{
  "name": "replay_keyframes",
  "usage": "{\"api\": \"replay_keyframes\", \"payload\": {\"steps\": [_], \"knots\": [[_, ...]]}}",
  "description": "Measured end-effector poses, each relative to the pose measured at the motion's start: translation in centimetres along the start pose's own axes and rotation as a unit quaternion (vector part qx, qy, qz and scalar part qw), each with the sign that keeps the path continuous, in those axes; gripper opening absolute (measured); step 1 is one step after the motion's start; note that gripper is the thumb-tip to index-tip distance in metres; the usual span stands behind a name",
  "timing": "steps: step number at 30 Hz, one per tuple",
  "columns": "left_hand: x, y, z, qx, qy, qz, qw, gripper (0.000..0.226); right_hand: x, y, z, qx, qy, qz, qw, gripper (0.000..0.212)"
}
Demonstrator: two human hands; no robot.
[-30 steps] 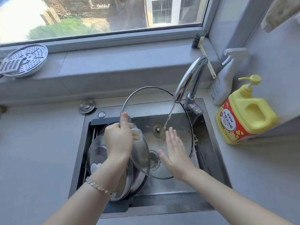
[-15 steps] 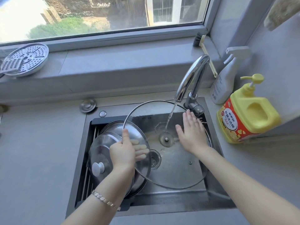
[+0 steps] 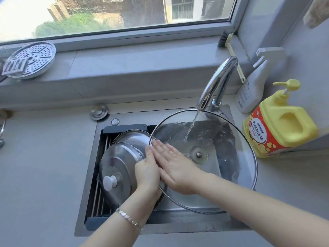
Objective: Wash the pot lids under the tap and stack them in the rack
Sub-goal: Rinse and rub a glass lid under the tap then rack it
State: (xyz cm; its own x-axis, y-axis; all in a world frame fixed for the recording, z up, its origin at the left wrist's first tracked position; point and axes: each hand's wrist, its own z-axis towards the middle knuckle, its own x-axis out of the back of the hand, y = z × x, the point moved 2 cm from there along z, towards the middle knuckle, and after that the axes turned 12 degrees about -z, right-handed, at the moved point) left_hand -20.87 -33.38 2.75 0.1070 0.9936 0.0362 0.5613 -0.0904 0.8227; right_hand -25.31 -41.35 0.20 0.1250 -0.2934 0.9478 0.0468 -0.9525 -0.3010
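While water from the chrome tap (image 3: 216, 86) runs onto it, a large glass lid (image 3: 219, 139) with a thin metal rim lies tilted over the sink (image 3: 178, 223), filling the centre-right of the frame; it is clear and wet, with a small metal fitting at its middle. The left hand (image 3: 146, 172) has closed on the lid's left rim, thumb on top and fingers underneath. The right hand (image 3: 175, 168) lies flat and open on the glass just beside it, fingers spread, gripping nothing. Left of the glass lid, two steel lids lean in the rack (image 3: 99, 189) set in the sink's left part: the front steel lid (image 3: 117, 161) is dull and shiny in patches with a white knob, and the rear steel lid (image 3: 132, 138) shows behind it. Grey countertop (image 3: 41, 166) surrounds the sink. At the right edge stand a yellow pump bottle (image 3: 279, 122) with a red label and, behind it, a white spray bottle (image 3: 252, 86). Along the top runs a grey windowsill (image 3: 133, 65) under a window looking out on greenery and buildings; a perforated steamer plate (image 3: 33, 58) rests at upper left and a brush (image 3: 231, 50) at upper right.
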Motion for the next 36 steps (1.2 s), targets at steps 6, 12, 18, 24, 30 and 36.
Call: {"api": "replay_keyframes", "payload": {"steps": [6, 12, 18, 24, 30, 36], "knots": [[-0.9, 0.0, -0.2, 0.054, -0.081, -0.061, 0.993, 0.061, 1.6, 7.0, 0.7, -0.242, 0.038, -0.081, 0.966, 0.082], [-1.7, 0.7, 0.6, -0.053, -0.027, -0.021, 0.998, 0.057, 1.6, 1.5, 2.3, -0.092, 0.157, -0.040, 0.983, 0.066], [-1.6, 1.8, 1.0, -0.040, -0.057, -0.168, 0.983, 0.050, 1.5, 0.4, -0.9, 0.054, 0.098, -0.092, 0.989, 0.060], [-1.0, 3.0, 1.6, -0.081, -0.060, -0.200, 0.975, 0.058, 0.0, 1.3, -5.8, 0.134, 0.054, -0.214, 0.966, 0.065], [-1.1, 3.1, 0.9, -0.101, -0.060, -0.185, 0.976, 0.056, -0.8, 2.6, -7.0, 0.071, 0.068, -0.233, 0.967, 0.068], [-0.2, 2.3, 1.1, -0.053, -0.032, -0.114, 0.992, 0.054, 0.0, 8.8, -11.1, -0.220, 0.035, -0.136, 0.965, 0.081]]}}
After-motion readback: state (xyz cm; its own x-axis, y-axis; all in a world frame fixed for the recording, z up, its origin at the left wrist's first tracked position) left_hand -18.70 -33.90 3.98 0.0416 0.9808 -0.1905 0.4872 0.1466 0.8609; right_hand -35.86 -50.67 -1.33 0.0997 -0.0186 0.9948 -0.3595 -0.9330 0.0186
